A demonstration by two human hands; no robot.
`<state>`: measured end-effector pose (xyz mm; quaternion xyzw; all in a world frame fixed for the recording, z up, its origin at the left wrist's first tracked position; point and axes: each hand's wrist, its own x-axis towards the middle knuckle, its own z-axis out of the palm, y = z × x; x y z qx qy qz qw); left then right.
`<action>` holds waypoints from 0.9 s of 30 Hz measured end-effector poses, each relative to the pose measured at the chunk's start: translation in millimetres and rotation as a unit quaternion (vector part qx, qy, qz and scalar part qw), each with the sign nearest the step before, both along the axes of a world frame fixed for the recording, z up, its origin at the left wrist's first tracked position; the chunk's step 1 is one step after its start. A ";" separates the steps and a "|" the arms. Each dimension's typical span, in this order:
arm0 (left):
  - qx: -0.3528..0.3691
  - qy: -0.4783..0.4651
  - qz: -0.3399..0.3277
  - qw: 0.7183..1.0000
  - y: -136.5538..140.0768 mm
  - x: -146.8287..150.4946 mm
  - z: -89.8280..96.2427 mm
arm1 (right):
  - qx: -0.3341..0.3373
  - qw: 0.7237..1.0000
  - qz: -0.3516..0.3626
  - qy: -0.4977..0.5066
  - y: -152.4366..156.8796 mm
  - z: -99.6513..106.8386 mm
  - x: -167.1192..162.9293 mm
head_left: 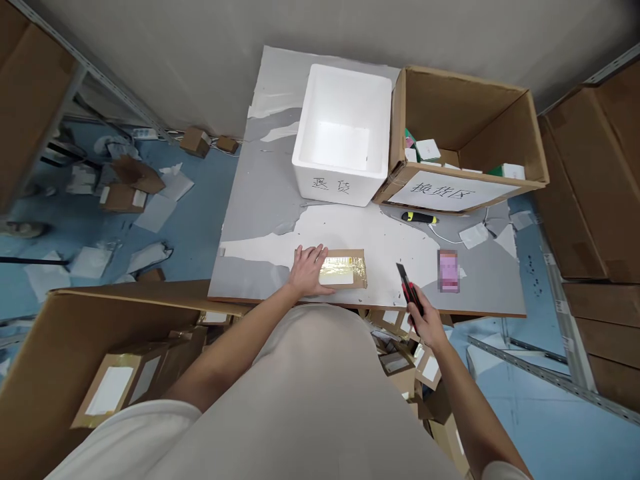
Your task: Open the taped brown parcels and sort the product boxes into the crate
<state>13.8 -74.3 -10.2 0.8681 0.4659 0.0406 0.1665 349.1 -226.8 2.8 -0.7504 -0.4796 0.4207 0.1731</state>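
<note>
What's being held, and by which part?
The right hand holds the knife by its handle. The left hand is on the box's left end; gripping is unclear.

Finishes by the left hand (307,271)
Beneath it, matt cardboard parcel (345,271) with glossy tape (359,268); beyond, smooth foam box (333,175).

I see a small brown cardboard box (358,273) lying flat, its left end under the left hand (307,272), the rest reaching out to that hand's right. Shiny yellowish tape crosses its top, beside a white label along the near edge. In the right hand (424,316) I have a slim black-and-red cutter (409,291), slanting forward and leftward, clear of the box.
</note>
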 end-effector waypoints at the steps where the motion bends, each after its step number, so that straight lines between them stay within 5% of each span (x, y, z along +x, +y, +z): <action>1: 0.001 -0.001 -0.011 1.000 3.8 -0.5 -0.4 | 0.002 0.999 -0.004 -0.051 7.4 -5.8 0.9; 8: 0.027 0.000 -0.087 0.996 17.6 -3.8 -0.1 | -0.063 0.961 0.026 -0.267 69.9 -74.8 -44.5; 16: 0.091 -0.050 -0.042 0.994 -44.8 -10.3 -10.5 | -0.038 0.951 0.008 -0.307 72.0 -114.7 -66.6; 19: 0.096 -0.064 -0.043 0.992 -53.9 -17.4 -12.4 | 0.022 0.954 0.018 -0.299 77.3 -102.9 -58.4; 23: 0.096 -0.070 -0.062 0.991 -55.8 -28.5 -17.3 | 0.167 0.945 0.062 -0.274 102.5 -51.5 -55.2; 27: 0.092 -0.073 -0.077 0.990 -60.2 -33.5 -25.1 | 0.228 0.904 0.284 -0.222 130.8 -2.5 -88.6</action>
